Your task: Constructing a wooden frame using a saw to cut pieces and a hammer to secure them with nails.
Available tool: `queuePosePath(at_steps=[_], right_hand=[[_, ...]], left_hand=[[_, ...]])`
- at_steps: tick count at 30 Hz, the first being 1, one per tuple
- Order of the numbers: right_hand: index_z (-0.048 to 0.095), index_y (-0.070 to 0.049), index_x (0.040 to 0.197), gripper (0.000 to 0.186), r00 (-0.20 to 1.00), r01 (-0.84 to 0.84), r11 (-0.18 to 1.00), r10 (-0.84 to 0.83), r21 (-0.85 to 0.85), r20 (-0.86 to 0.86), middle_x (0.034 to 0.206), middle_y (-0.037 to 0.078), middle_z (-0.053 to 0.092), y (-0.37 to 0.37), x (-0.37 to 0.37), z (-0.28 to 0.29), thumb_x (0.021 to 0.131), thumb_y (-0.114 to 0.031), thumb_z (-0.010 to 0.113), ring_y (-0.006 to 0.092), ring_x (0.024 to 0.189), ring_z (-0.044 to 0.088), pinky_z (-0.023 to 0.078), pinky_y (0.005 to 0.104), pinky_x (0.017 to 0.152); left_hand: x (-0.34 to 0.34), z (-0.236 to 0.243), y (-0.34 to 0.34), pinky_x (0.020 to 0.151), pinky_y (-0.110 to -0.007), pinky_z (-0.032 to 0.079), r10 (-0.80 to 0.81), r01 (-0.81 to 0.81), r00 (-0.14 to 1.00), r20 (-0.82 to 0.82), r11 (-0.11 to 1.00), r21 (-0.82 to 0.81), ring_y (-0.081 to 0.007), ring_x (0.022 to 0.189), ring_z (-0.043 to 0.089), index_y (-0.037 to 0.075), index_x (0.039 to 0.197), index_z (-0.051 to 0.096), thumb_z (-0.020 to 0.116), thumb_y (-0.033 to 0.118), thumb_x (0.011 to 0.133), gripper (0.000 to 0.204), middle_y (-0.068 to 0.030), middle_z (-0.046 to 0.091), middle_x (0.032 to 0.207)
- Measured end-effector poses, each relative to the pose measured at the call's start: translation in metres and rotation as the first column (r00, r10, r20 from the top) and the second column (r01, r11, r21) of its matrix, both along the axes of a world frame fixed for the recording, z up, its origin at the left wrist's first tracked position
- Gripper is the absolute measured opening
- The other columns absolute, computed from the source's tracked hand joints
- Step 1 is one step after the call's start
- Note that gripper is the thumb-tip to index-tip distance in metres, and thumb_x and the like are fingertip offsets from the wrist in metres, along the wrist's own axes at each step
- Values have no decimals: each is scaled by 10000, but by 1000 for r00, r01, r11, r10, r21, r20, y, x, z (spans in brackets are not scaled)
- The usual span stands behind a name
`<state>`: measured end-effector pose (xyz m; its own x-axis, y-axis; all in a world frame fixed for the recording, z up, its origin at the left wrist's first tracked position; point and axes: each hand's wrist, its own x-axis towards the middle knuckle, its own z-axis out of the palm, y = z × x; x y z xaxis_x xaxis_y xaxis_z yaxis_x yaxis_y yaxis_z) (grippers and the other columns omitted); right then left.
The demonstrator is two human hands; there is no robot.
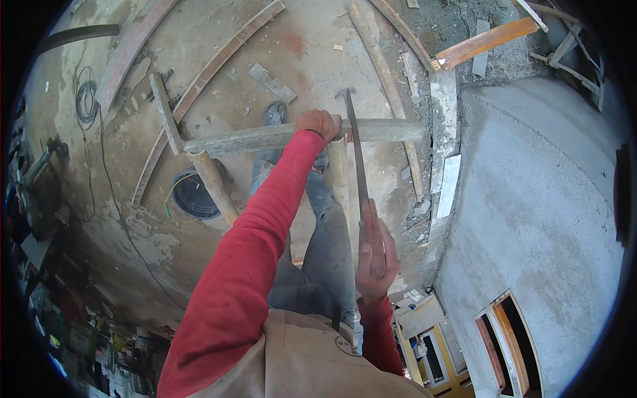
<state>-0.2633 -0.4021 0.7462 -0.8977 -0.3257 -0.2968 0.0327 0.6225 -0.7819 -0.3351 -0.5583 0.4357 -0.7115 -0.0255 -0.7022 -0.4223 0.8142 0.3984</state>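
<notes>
A grey, weathered wooden board lies crosswise before me, resting on two upright wooden posts, a left one and a middle one. My left hand is closed over the board near the middle post. In my right hand is the wooden handle of a handsaw. Its narrow blade points away from me and crosses the board just right of my left hand. Where the blade's edge meets the wood, I cannot tell whether there is a cut. A curved metal piece shows beside the saw's tip.
A black bucket stands left of my legs. Long curved boards and offcuts lie on the concrete floor. A coiled cable trails at far left. To my right rises a grey plastered wall, with rubble along its foot.
</notes>
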Motion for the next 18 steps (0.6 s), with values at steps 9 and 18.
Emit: queuePosePath(at_steps=[9, 18], right_hand=[[531, 92, 1347, 397, 986, 133, 991, -132, -3, 102, 1354, 229, 608, -3, -29, -10, 988, -78, 545, 272, 1250, 601, 470, 342, 1024], [540, 28, 1375, 465, 963, 229, 970, -238, 85, 127, 1236, 192, 691, -8, -53, -65, 926, -76, 597, 286, 1064, 717, 548, 337, 883]], left_hand=[[0, 13, 4, 717, -466, 585, 91, -91, 994, 68, 996, -6, -367, 895, 715, 134, 991, 667, 448, 289, 969, 269, -199, 711, 977], [-2, 12, 14, 848, -479, 549, -62, 65, 994, -86, 997, 32, -408, 926, 704, 75, 991, 732, 391, 361, 965, 446, -215, 725, 1024]])
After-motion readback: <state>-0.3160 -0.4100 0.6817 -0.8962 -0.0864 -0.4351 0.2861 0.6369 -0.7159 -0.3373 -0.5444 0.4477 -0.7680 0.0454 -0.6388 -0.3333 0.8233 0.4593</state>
